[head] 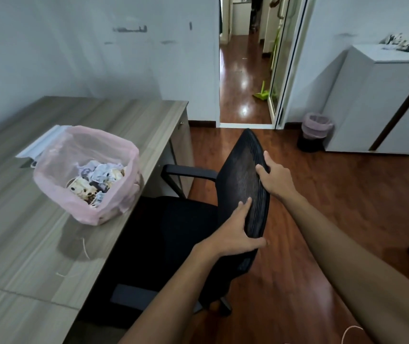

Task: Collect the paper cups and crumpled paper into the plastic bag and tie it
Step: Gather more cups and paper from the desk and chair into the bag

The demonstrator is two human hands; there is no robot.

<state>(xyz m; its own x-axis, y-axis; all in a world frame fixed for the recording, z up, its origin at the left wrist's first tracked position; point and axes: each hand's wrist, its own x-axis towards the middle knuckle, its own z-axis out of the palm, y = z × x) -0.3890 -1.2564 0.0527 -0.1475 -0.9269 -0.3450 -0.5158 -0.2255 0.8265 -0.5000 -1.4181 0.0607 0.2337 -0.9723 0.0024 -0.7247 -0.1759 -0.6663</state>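
One pink, see-through plastic bag (pixel 86 175) stands on the grey wood-grain desk (pixel 19 219), near the desk's right edge and with its mouth wide open and untied. Inside it lies crumpled paper (pixel 99 171), pale grey-white, heaped over paper cups (pixel 84 189) with a cream and brown pattern; the number of cups and of paper balls cannot be told, as they overlap in the heap. One flat white object (pixel 42 142) lies on the desk just behind the bag, partly hidden by it. One black office chair (pixel 173 232) stands beside the desk, its seat partly under the desk's edge. Both hands are on the chair's mesh backrest (pixel 245 175), well apart from the bag. The left hand (pixel 233 234) grips the lower rim of the backrest, fingers spread over the mesh and thumb wrapped round the edge. The right hand (pixel 273 177) grips the upper rim, fingers curled over the edge and close together. One small bin (pixel 314 132) with a pink liner stands on the wooden floor (pixel 347 194) beside one white cabinet (pixel 377 103).
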